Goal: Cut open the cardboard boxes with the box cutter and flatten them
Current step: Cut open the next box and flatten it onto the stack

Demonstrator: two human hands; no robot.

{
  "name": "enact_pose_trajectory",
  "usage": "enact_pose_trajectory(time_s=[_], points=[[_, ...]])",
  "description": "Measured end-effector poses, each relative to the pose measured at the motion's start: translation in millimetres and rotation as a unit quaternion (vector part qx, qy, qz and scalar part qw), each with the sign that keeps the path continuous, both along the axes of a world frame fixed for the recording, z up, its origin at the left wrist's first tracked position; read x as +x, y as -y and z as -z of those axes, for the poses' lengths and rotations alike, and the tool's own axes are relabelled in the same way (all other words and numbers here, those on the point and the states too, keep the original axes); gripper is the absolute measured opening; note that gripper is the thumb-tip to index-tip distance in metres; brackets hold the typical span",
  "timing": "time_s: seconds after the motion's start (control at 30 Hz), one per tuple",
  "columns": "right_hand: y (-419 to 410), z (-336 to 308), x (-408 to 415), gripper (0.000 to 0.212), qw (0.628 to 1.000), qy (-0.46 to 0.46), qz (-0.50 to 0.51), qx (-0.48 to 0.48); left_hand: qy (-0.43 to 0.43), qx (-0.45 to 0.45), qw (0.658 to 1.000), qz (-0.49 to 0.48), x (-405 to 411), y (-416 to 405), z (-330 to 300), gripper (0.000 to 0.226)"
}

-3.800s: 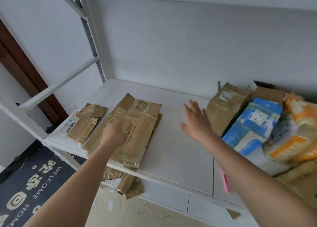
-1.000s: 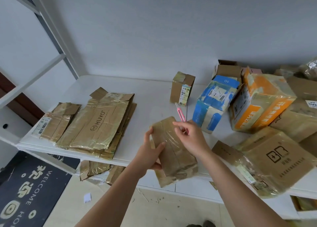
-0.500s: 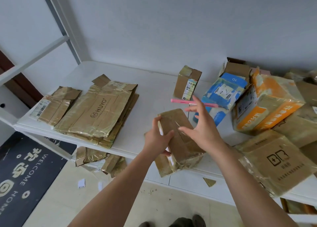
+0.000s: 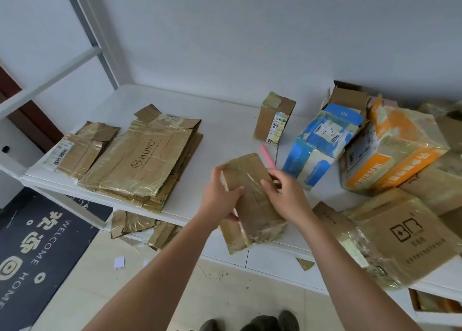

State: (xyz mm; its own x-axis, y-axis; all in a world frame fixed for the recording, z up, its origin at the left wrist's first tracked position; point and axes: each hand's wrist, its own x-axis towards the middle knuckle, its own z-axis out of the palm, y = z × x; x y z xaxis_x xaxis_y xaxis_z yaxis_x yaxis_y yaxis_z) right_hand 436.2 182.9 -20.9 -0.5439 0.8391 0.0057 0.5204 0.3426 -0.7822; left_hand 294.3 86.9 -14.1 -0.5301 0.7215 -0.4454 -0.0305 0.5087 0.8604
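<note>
A small tape-wrapped cardboard box (image 4: 252, 205) lies at the front edge of the white table (image 4: 225, 121), overhanging it a little. My left hand (image 4: 220, 195) grips the box's left side, thumb on top. My right hand (image 4: 287, 195) rests on the box's right top edge and holds the pink box cutter (image 4: 267, 156), whose body sticks out away from me past my fingers. The blade end is hidden by my hand. A stack of flattened boxes (image 4: 145, 161) lies at the left, a smaller flattened one (image 4: 80, 151) beside it.
A small upright box (image 4: 273, 118) stands at the back. A blue box (image 4: 322, 141), an orange box (image 4: 390, 151) and a brown printed box (image 4: 400, 235) crowd the right. Cardboard scraps (image 4: 135, 224) hang under the table edge. A dark door mat (image 4: 37, 243) lies on the floor.
After leaving the flattened stack, my hands took up the small box. In the last half second my right hand came down onto its right edge with the cutter, turned from crosswise to pointing away.
</note>
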Motion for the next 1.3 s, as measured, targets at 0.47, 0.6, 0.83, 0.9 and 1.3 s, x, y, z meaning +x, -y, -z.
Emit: enact_pose_trajectory(time_s=[0.47, 0.6, 0.83, 0.9, 1.3], points=[[-66, 49, -28, 0.028, 0.952, 0.28, 0.113, 0.054, -0.029, -0.016, 0.999, -0.014, -36, 7, 7, 0.064], [-70, 64, -38, 0.022, 0.93, 0.339, 0.118, 0.084, -0.023, -0.016, 0.999, -0.018, -37, 7, 9, 0.063], [-72, 36, -47, 0.02, 0.964, 0.238, 0.11, 0.036, -0.011, -0.004, 1.0, -0.02, -39, 7, 10, 0.063], [-70, 17, -46, 0.012, 0.987, 0.065, 0.14, -0.045, -0.016, -0.005, 1.0, -0.02, -39, 6, 10, 0.063], [-15, -38, -60, 0.015, 0.946, -0.273, 0.073, -0.16, -0.031, 0.004, 0.999, -0.035, -25, 5, 12, 0.064]])
